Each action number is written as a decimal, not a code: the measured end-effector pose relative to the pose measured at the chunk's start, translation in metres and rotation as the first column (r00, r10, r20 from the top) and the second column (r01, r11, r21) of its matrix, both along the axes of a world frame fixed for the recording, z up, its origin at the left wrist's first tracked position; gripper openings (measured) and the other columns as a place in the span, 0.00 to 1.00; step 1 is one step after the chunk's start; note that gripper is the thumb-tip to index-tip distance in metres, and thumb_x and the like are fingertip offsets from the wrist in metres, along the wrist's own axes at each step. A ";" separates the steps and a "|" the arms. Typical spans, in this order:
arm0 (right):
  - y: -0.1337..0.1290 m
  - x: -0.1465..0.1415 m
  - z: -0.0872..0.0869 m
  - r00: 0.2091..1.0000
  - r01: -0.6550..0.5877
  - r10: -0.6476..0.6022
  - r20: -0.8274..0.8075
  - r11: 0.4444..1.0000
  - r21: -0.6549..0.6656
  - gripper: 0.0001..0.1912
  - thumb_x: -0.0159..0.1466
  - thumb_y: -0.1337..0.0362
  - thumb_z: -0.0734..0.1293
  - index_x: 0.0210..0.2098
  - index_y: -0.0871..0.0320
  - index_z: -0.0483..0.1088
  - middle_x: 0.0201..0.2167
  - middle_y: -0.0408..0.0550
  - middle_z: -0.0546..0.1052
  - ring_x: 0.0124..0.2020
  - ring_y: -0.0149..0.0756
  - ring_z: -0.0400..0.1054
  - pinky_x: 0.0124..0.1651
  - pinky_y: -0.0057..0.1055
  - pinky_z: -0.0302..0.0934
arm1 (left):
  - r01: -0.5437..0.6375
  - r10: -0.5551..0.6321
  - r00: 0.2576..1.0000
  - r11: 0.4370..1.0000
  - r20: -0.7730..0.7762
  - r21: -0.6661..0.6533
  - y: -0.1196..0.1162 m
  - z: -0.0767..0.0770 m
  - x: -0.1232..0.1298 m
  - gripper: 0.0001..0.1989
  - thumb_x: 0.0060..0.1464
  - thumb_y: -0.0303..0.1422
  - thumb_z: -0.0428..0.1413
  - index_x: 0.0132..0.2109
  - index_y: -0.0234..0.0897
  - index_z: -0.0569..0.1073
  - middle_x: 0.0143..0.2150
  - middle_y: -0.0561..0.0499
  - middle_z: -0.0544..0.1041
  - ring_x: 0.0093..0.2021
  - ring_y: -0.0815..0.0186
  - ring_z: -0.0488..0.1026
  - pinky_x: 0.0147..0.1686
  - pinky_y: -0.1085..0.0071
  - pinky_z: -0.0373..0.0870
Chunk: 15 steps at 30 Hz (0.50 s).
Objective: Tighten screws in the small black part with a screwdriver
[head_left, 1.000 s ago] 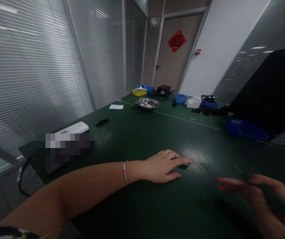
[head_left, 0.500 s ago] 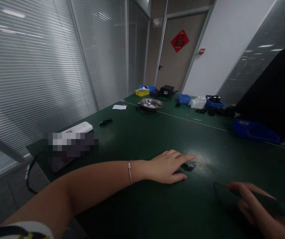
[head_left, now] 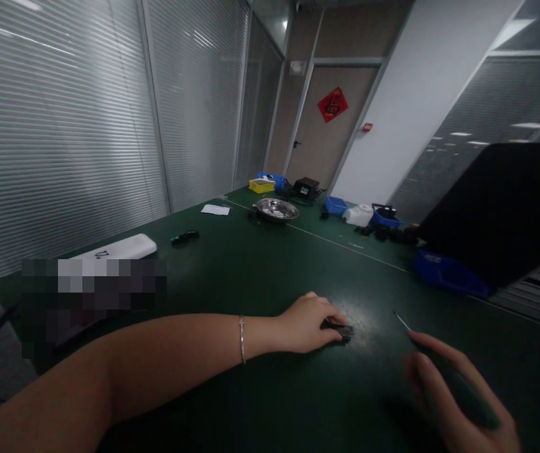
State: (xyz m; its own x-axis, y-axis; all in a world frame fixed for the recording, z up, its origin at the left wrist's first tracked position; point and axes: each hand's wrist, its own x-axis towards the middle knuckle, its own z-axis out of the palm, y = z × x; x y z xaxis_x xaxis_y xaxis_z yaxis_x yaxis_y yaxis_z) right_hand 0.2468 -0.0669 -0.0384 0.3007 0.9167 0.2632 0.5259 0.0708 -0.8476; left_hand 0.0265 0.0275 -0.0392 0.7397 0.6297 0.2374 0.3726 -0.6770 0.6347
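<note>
My left hand (head_left: 305, 324) rests on the green table, thumb and fingers closed around a small dark part (head_left: 340, 330) with a greyish, metallic-looking end. The fingers cover much of it, so its exact kind is unclear. To the right, my right hand (head_left: 445, 402) is closed around what looks like a screwdriver (head_left: 470, 393), dark green in the handle. Its thin metal shaft points up and left, apart from the dark part. The tip is too small to make out, and the hand is slightly blurred.
At the left stands a white box-like object (head_left: 131, 246), partly pixelated. Small dark parts (head_left: 185, 238), white paper (head_left: 215, 210) and a metal bowl (head_left: 276, 211) lie farther back. Blue bins (head_left: 449, 270) and a black chair back (head_left: 510, 207) are on the right.
My left hand has closed from lying flat beside the dark part to gripping it. My right hand has shifted left with the screwdriver, whose shaft now tilts upward. The view has shifted too.
</note>
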 end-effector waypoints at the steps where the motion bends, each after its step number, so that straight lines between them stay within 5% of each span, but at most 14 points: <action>1: 0.006 -0.003 0.001 0.999 -0.024 0.023 -0.039 1.000 -0.009 0.22 0.54 0.54 0.68 0.46 0.53 0.68 0.30 0.47 0.73 0.28 0.38 0.69 0.26 0.27 0.65 | -0.011 0.012 1.000 1.000 0.014 -0.019 0.001 0.001 0.000 0.14 0.52 0.34 0.54 0.46 0.37 0.72 0.41 0.48 0.74 0.43 0.63 0.66 0.43 0.68 0.59; 4: 0.024 -0.007 0.002 0.954 -0.173 0.175 -0.243 0.984 0.031 0.24 0.56 0.53 0.66 0.49 0.55 0.65 0.28 0.46 0.72 0.24 0.34 0.65 0.25 0.27 0.62 | -0.015 0.023 0.998 0.991 0.061 -0.132 0.005 0.006 0.002 0.14 0.50 0.34 0.56 0.44 0.37 0.73 0.40 0.48 0.74 0.42 0.63 0.67 0.41 0.69 0.60; 7: 0.033 -0.004 -0.001 0.874 -0.299 0.269 -0.404 0.954 -0.012 0.23 0.59 0.52 0.63 0.50 0.56 0.62 0.28 0.47 0.71 0.24 0.32 0.63 0.22 0.26 0.59 | -0.001 0.060 0.988 0.926 0.146 -0.376 0.010 0.008 0.005 0.14 0.49 0.34 0.56 0.44 0.35 0.73 0.40 0.48 0.75 0.39 0.65 0.69 0.39 0.70 0.63; 11: 0.031 -0.002 -0.009 0.770 -0.374 0.319 -0.552 0.927 0.013 0.25 0.61 0.52 0.60 0.54 0.56 0.58 0.29 0.49 0.71 0.25 0.33 0.63 0.21 0.26 0.58 | 0.157 0.140 0.924 0.709 0.356 -0.687 0.014 0.004 0.008 0.19 0.48 0.33 0.57 0.49 0.33 0.70 0.45 0.45 0.73 0.45 0.63 0.70 0.44 0.67 0.63; 15: 0.030 0.000 -0.015 0.648 -0.423 0.380 -0.660 0.900 0.103 0.26 0.60 0.50 0.60 0.54 0.57 0.59 0.33 0.53 0.70 0.28 0.36 0.63 0.22 0.29 0.59 | 0.279 0.209 0.878 0.509 0.431 -0.815 0.015 0.000 0.005 0.20 0.50 0.30 0.56 0.51 0.30 0.68 0.47 0.41 0.72 0.47 0.63 0.69 0.49 0.65 0.61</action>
